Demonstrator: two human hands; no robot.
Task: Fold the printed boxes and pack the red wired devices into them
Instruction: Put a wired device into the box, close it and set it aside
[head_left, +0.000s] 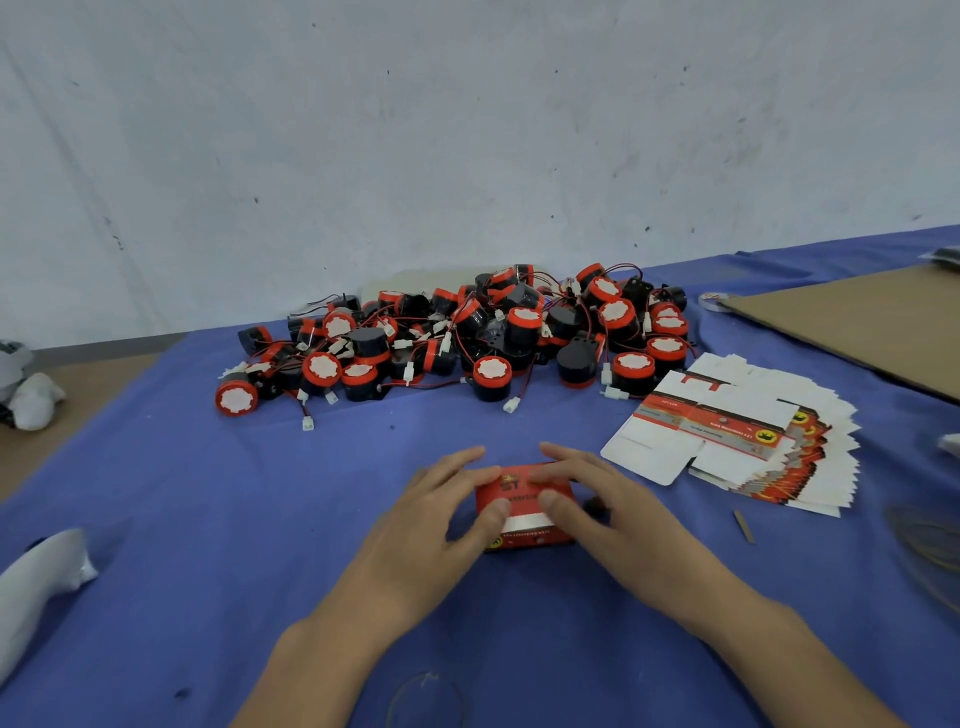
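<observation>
A folded red printed box (522, 506) lies on the blue cloth in front of me. My left hand (441, 512) holds its left side, thumb on the near face and fingers over the top. My right hand (597, 499) holds the right side the same way. A small dark part (595, 505) shows at the box's right end under my right hand. A big pile of red-and-black wired devices (467, 338) with white connectors lies behind. Fanned flat printed box blanks (737, 436) lie to the right.
A brown cardboard sheet (852, 322) lies at the far right, with a tape roll (714, 300) by its corner. White cloth bundles (36, 587) sit at the left edge. Rubber bands (426, 696) lie near the front, and more (930, 545) at the right. A small brown strip (744, 526) lies near the blanks.
</observation>
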